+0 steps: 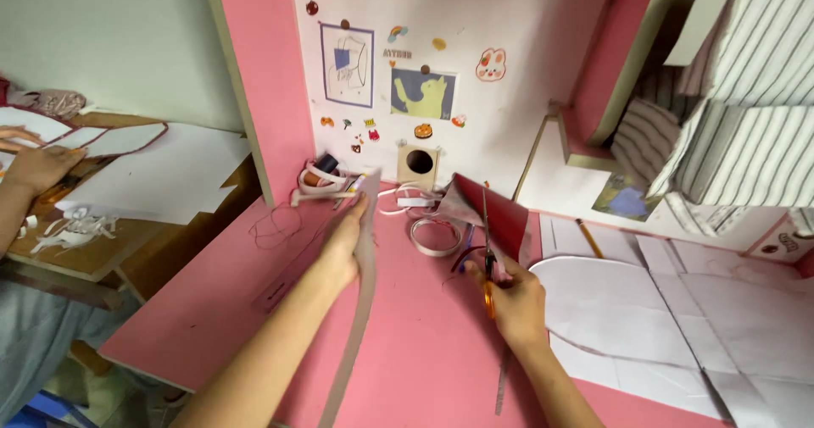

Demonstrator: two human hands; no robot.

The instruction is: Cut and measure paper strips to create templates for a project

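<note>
My left hand (342,246) is stretched forward over the pink desk (424,352) and holds a long curved grey strip (363,309) of card or fabric near its upper end. The strip runs back toward me along my forearm. My right hand (515,301) grips orange-handled scissors (487,263), blades pointing away from me. The blades lie against a dark red sheet (500,212) that stands tilted just beyond the hand.
White cut paper sheets (644,309) cover the desk's right side, with a pencil (588,237) on them. A tape roll (434,235) and white cables (326,182) lie by the sticker-covered wall. Another person's hand (38,165) works at a wooden table (127,241) on the left.
</note>
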